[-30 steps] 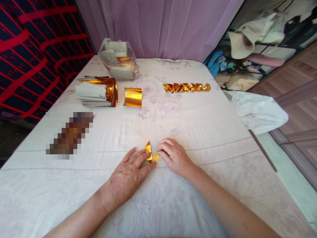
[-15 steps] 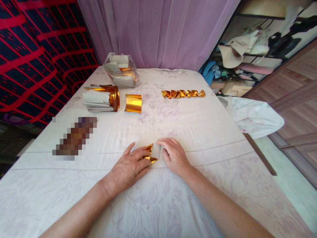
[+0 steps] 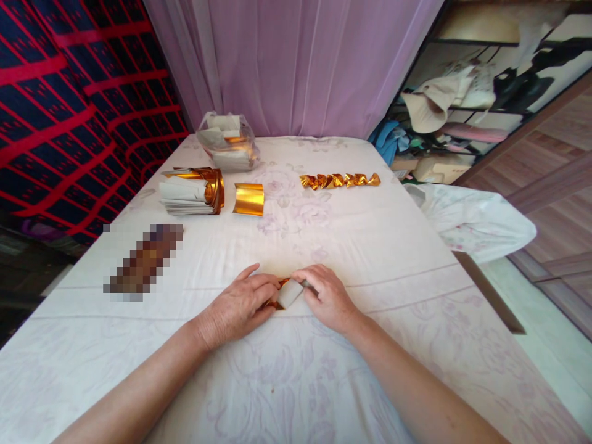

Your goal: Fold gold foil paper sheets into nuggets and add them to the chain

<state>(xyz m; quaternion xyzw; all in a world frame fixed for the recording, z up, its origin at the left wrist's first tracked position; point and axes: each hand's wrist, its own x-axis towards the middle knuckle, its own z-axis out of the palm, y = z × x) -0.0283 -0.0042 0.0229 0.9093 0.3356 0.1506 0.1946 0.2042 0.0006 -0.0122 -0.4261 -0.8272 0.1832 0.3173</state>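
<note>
On the bed (image 3: 370,246), the foil slip (image 3: 287,295) lies between both hands, left hand (image 3: 235,305) pinning its left end, right hand (image 3: 326,296) pinching its right end, long axis left-right.

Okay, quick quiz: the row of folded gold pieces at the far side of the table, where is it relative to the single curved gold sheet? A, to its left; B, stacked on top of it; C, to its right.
C: the row of folded gold pieces lies to the right of the curved gold sheet, apart from it.
</note>
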